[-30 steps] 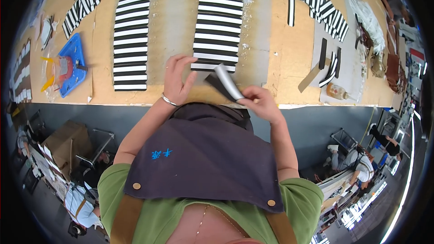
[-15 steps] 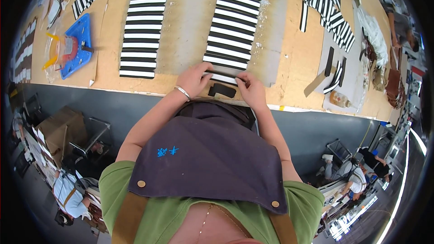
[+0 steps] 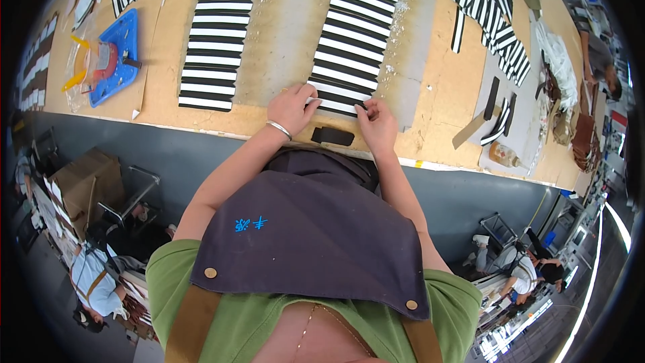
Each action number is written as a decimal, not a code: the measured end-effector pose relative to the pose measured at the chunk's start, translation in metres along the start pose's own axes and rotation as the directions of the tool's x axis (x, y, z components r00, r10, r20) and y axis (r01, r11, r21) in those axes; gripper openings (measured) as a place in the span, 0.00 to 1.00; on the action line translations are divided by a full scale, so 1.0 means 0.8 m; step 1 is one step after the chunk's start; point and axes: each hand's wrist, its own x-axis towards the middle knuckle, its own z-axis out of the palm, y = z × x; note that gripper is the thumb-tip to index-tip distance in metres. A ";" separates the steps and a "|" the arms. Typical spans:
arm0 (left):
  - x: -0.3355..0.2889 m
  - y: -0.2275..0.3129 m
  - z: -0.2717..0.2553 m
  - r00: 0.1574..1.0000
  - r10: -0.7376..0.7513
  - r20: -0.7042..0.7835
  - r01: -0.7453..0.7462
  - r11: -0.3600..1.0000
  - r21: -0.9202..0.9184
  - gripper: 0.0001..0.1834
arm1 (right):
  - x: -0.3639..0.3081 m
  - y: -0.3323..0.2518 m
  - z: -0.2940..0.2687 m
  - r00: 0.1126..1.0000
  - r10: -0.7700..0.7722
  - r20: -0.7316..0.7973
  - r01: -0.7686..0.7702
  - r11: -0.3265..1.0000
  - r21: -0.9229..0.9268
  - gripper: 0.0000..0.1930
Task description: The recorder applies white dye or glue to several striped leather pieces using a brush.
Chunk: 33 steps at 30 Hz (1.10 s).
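My left hand (image 3: 293, 109) and my right hand (image 3: 377, 125) are at the two ends of a black-and-white strip (image 3: 338, 105), fingers closed on it. This strip lies flat at the near end of a column of similar strips (image 3: 349, 40), up against the one above it. A second column of strips (image 3: 216, 33) lies to the left. Just below my hands, by the table's front edge, rests a small dark rounded piece (image 3: 334, 136).
At the left a blue tray (image 3: 127, 30) holds a reddish container and yellow-handled tools. Piled striped strips (image 3: 494, 23) run along the far right. A bottle (image 3: 502, 154) and loose dark strips lie at right on the table (image 3: 430, 104). Other people sit farther off.
My hands have moved the strip away from me, closing the gap to the column. The view has shifted slightly, and more of the dark piece near the edge now shows.
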 end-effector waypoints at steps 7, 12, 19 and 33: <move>-0.009 0.018 -0.025 1.000 0.002 -0.008 -0.001 0.999 0.049 0.12 | -0.012 -0.033 -0.020 0.993 -0.109 -0.047 0.101 0.984 -0.150 0.14; -0.026 0.013 -0.026 0.878 0.344 0.334 -0.340 0.938 -0.072 0.13 | -0.032 -0.022 -0.027 0.785 -0.381 0.488 0.437 0.899 -0.002 0.14; 0.000 0.018 -0.039 0.787 0.165 0.595 0.103 0.915 -0.390 0.13 | -0.017 -0.042 -0.049 0.760 0.012 0.650 -0.167 0.970 0.178 0.10; 0.007 -0.027 -0.067 0.733 0.023 0.679 0.400 0.793 -0.459 0.09 | 0.211 -0.170 -0.077 0.501 -0.269 0.822 0.107 0.963 0.249 0.08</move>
